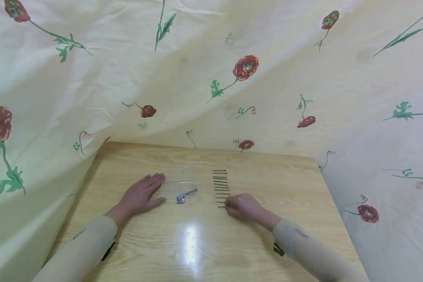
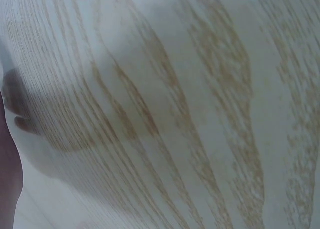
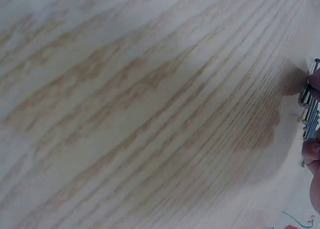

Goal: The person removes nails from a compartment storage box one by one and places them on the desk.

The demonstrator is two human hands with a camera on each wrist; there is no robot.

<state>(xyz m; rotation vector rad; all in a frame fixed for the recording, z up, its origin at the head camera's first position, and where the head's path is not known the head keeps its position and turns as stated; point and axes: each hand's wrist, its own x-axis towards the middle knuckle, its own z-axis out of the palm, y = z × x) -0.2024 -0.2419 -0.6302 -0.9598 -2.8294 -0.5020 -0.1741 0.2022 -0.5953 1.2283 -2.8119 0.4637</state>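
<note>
Several thin metal nails (image 1: 221, 187) lie side by side in a column on the wooden table. My right hand (image 1: 244, 206) is at the near end of that column, fingers curled, and its thumb and fingertips pinch the end of the nearest nail (image 1: 221, 206). In the right wrist view, fingertips (image 3: 311, 150) show at the right edge among the nails. My left hand (image 1: 141, 196) lies flat with fingers spread, fingertips at the left edge of a clear plastic bag (image 1: 179, 178). A few more nails (image 1: 190, 192) lie at the bag's near end, beside a small blue-and-white label (image 1: 180, 199).
The light wooden table (image 1: 155, 250) carries a bright reflection in front of the bag. A cream cloth with red flowers (image 1: 183, 78) hangs behind the table and along both sides.
</note>
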